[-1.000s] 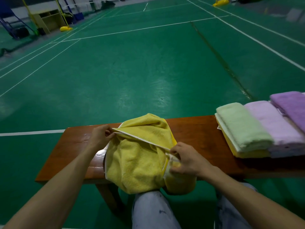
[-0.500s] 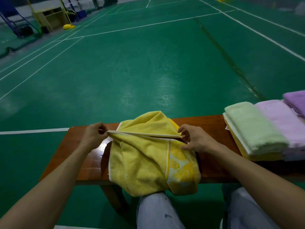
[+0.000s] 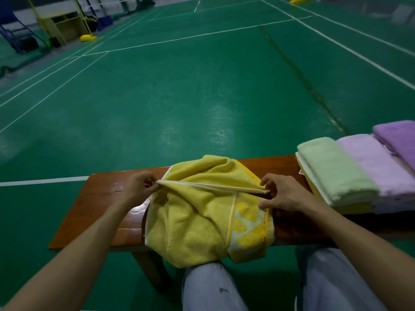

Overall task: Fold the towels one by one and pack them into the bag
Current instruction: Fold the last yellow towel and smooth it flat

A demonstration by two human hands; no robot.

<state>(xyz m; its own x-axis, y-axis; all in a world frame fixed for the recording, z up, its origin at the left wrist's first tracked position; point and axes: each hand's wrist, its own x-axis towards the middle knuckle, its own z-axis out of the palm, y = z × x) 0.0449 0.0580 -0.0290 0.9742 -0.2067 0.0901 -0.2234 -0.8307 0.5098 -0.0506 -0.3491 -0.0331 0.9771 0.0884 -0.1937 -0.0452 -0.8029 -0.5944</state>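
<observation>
Your left hand [image 3: 140, 189] pinches one end of the white-piped hem of the yellow towel [image 3: 202, 223]; your right hand [image 3: 284, 194] pinches the other end between thumb and forefinger, remaining fingers loosely spread. Both hands are closed on the towel. The hem runs taut between them, parallel to the long edges of the tabletop [image 3: 105, 194], so the towel's held axis lies left to right and each hand is equally near its own corner. The coming fold depends on this line staying straight.

Below the hem the cloth hangs slack over the near edge of the tabletop, toward your knees. The material is thick looped terry, soft and bunched, with a woven patterned band near its right side.

At the right end of the tabletop, well apart from your right hand, lie folded towels: pale green towel [image 3: 332, 171], pink towel [image 3: 377, 167], purple towel [image 3: 399, 140], edges touching. No bag is visible.
</observation>
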